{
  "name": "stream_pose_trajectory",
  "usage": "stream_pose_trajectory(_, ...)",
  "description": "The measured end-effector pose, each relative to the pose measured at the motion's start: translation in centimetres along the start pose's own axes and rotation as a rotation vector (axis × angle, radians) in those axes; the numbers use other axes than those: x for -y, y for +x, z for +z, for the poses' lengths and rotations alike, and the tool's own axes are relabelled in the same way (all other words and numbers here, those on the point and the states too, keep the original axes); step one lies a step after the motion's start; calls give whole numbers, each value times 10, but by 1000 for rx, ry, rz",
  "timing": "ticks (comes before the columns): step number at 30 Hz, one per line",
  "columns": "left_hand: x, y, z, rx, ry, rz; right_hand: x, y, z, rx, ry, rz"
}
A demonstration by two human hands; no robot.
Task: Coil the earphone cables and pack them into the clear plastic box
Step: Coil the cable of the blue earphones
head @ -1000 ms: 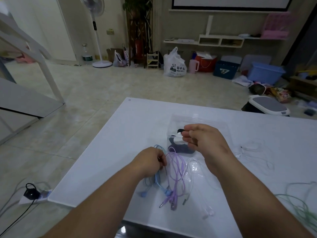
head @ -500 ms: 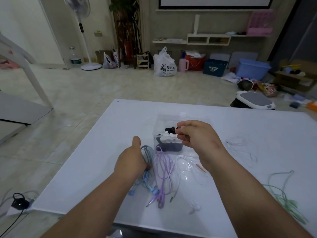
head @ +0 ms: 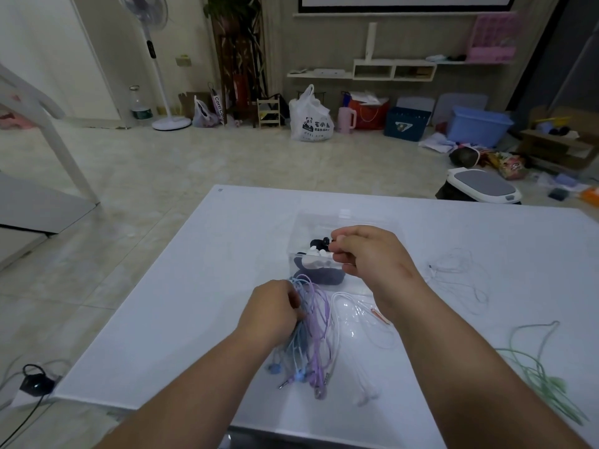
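**Left grip on blue cable, right at the box**

The left hand (head: 275, 314) lay on the white table (head: 207, 270), just in front of the clear box (head: 324, 222). Its grip was curled round the looped top of the blue cable (head: 293, 345), whose buds and plug trailed toward the near edge. The purple cable (head: 319, 319) lay tangled against the blue one, touching it, and whether the fingers also caught purple strands could not be told. A white cable (head: 340, 322) lay loose just to the right of the purple, passing under the right forearm.

The right hand (head: 369, 254) hung over the box's near right side. Its grip was curled tight, fingertips pinched together at the dark and white earbuds (head: 316, 252) inside. Whether it truly held one could not be told. A dark coil (head: 321, 275) sat at the bottom of the box, against the near wall.

Farther right on the table, well apart from both hands, lay a second white cable (head: 466, 277), uncoiled. A green cable (head: 534, 367) sprawled near the right edge.
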State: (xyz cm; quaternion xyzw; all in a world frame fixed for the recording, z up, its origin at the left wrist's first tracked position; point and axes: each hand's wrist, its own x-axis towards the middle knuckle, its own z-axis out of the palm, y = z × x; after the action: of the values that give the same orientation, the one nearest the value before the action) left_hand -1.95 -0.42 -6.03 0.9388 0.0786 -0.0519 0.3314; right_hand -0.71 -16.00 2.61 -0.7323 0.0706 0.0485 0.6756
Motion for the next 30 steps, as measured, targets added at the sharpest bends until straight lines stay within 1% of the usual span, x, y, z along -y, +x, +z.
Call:
stream_pose_trajectory(2,-3,-1,-4,-22,121,25,0,1,-1,-4,-3,0)
stream_pose_trajectory(3,-3,-1,-5,-30,144,18,-1,1,-2,-7,-4,0)
stream_pose_trajectory(6,1,1,-9,-50,115,-30,-1,2,-5,-14,-2,-2)
stream_pose_trajectory(8,4,2,-9,-65,147,-21,-1,3,-6,-18,-4,-2)
stream_pose_trajectory(11,3,0,-12,-44,159,-37,-1,4,-7,-20,-5,1)
stream_pose_trajectory(12,3,1,-14,-20,125,-47,-1,3,-6,-20,-5,1)
stream_pose_trajectory(16,2,4,-22,115,-215,-153,0,3,-6,-20,-20,-6)
stream_pose_trajectory(18,2,3,-22,147,-265,-143,0,3,-7,-24,-24,-5)
stream_pose_trajectory(19,1,2,-21,153,-234,-125,0,3,-7,-24,-22,-5)
stream_pose_trajectory(22,-1,2,-21,128,60,-17,0,3,-6,-22,-28,-6)
stream_pose_trajectory(23,-3,1,-23,124,113,-8,0,3,-5,-22,-31,-6)
stream_pose_trajectory(26,-3,2,-31,170,129,-71,0,2,-6,-22,-41,-8)
stream_pose_trajectory(30,1,7,-43,245,23,-174,0,3,-7,-29,-52,-7)
